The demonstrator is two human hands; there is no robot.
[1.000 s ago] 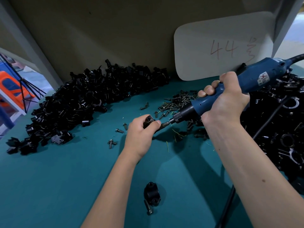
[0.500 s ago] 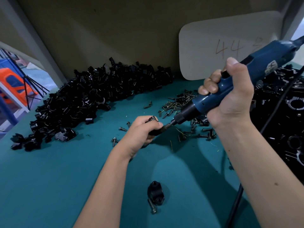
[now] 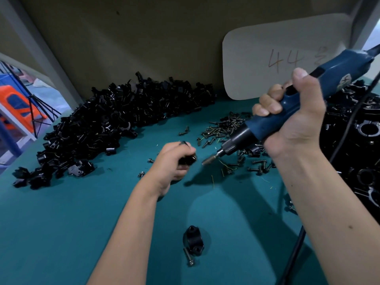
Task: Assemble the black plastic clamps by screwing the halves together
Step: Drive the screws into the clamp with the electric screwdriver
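The person's left hand is curled around a small black clamp, gripping it just above the teal tabletop, with only a sliver of the part showing past the fingers. The right hand is clenched around the blue body of an electric screwdriver, thumb up along its side, and the tool slants down to the left so that its bit ends just beside the held clamp, a small gap between them. A pale sticker on the blue casing carries a dark mark (too blurred to read), and a black cord runs from under the right forearm toward the near edge. Leaning against the back wall stands a pale rounded board with "44" handwritten in reddish strokes, followed by a further scribbled character that cannot be made out. A long heap of loose black clamp halves lies along the back left of the table, and a darker pile of ring-shaped black parts fills the right side. Between them, below the screwdriver, a scatter of small dark screws spreads over the surface, with a few strays near the left hand. Near the front edge a single clamp piece sits alone, with one screw lying against its lower side.
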